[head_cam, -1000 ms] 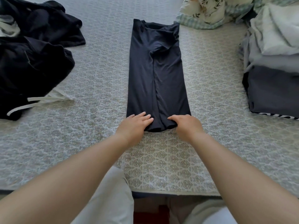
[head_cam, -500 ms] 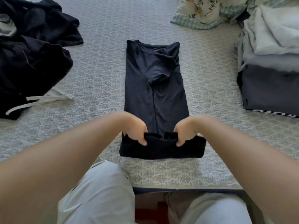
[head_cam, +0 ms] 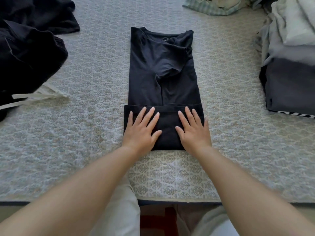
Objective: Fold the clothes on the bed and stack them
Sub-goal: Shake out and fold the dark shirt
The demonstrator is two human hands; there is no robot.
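Both hands, left hand (head_cam: 142, 132) and right hand (head_cam: 193, 132), press flat with fingers straight on the folded hem of the black T-shirt (head_cam: 162, 68), mid-bed (head_cam: 95, 68). Fabric likely soft, light, limp; grip the fold's outer corners.

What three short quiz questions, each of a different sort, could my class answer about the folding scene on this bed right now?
1. True or false: both hands lie flat on the turned-up bottom part of the black shirt.
2. Where is the stack of folded clothes? A) the person's right B) the person's left C) under the shirt
3. Fill in: pale drawstrings trail from the dark heap on the person's ____.

Key: 1 true: left hand and right hand press the fold with straight fingers. 2 A. 3 left.
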